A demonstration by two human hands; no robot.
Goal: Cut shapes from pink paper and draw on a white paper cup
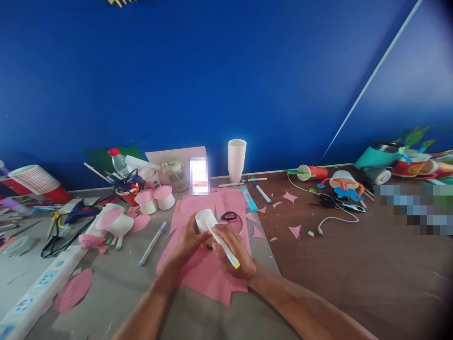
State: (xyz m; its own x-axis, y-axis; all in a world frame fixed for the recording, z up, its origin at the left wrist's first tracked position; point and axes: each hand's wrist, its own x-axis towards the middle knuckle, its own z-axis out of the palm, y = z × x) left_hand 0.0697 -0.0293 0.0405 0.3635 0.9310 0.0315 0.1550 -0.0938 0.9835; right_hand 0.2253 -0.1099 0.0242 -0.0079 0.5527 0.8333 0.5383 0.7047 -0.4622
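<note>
In the middle of the head view, my left hand (188, 243) is closed round a white paper cup (204, 218), which it holds tilted above sheets of pink paper (208, 278). My right hand (235, 250) grips a white marker (224, 249) with a yellow end pointing toward me. The marker's other end reaches to the rim of the cup; whether it touches the cup wall I cannot tell. A black ring-shaped item (229, 216) lies on the paper just beyond my right hand.
A stack of white cups (237, 160) stands by the blue wall. Pink-topped cups (163, 197), a capped marker (152, 244) and a power strip (38, 290) are on the left. To the right lie a glue stick (249, 199), pink scraps (294, 231) and a white cable (339, 218).
</note>
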